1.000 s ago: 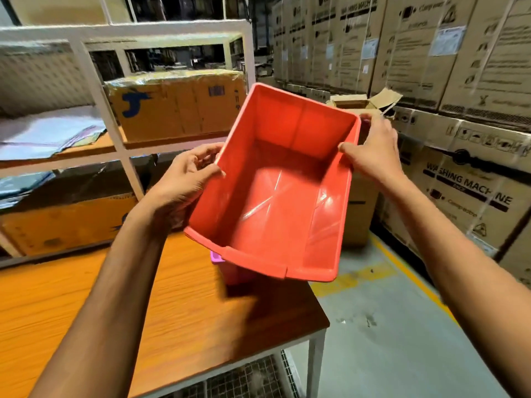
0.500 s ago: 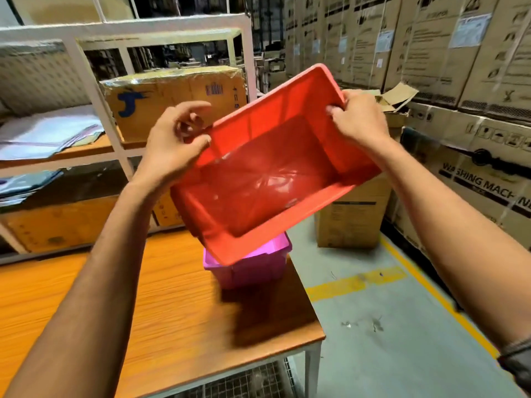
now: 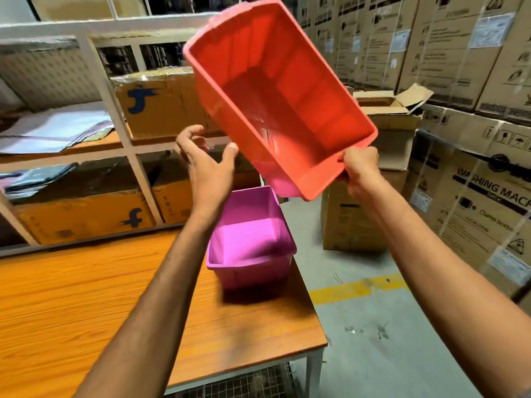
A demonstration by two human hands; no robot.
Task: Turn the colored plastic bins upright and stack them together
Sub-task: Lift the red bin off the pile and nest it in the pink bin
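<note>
Half a second back both hands held the red bin [image 3: 281, 101] by its rim; now the left hand [image 3: 207, 165] has let go and hovers just beside the bin's lower left wall, fingers spread wide and curled, touching nothing. Only the right hand [image 3: 359, 170] carries the bin, fingers wrapped tight around the rim at its near corner. The bin has swung up into the upper middle of the frame, tilted steeply with its open mouth facing the camera, one end high near the top edge and the other low at the right hand.

Below it, in the centre of the frame, the purple bin [image 3: 250, 239] stands upright and empty at the far right corner of the wooden table [image 3: 86, 305], which fills the lower left. The tabletop is orange-brown with a strong grain and sits on a pale metal frame, with wire mesh underneath at the bottom edge.

Behind the table, across the left of the frame, a white metal shelving unit [image 3: 115, 110] holds taped cardboard boxes [image 3: 161, 104] with blue logos and flat stacks of paper or packaging. Along the right side rise stacked washing machine cartons [image 3: 474, 196]. An opened carton [image 3: 385, 116] sits on other cartons at centre right. The concrete floor [image 3: 388, 340] at lower right carries a yellow painted line [image 3: 356, 288].
</note>
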